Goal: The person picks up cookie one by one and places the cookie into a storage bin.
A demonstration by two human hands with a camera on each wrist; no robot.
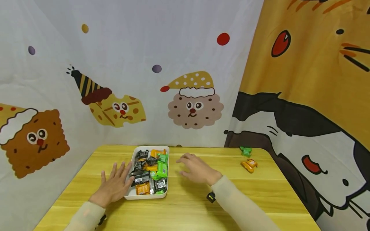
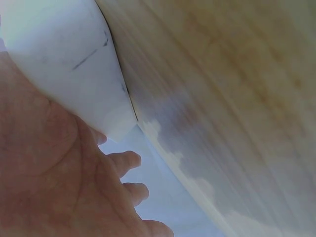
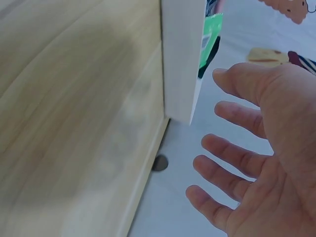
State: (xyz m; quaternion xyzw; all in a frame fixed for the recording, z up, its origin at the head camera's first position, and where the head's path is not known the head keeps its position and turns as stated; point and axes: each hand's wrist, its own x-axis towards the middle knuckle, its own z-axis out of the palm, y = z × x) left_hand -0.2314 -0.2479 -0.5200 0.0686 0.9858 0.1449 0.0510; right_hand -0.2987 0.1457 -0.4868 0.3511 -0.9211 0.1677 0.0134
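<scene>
A white tray [image 1: 145, 197] full of small wrapped snacks stands on the table: black packets [image 1: 141, 178], orange packets [image 1: 142, 189] and green packets [image 1: 162, 169]. My left hand [image 1: 114, 184] lies at its left side with straight, spread fingers, the thumb over the rim. In the left wrist view the palm [image 2: 44, 158] faces the tray's white wall [image 2: 94, 64]. To the right of the tray, my right hand [image 1: 199, 168] hovers over the wood with loosely bent fingers and nothing in it. The right wrist view shows its fingers apart near the tray wall [image 3: 180, 59].
At the far right of the wooden table [image 1: 202, 205] lie a green wrapped piece [image 1: 245, 151] and orange wrapped pieces [image 1: 249, 165]. A white curtain [image 1: 130, 48] with cartoon prints hangs behind the table's back edge, and an orange cartoon cloth [image 1: 303, 70] hangs along the right.
</scene>
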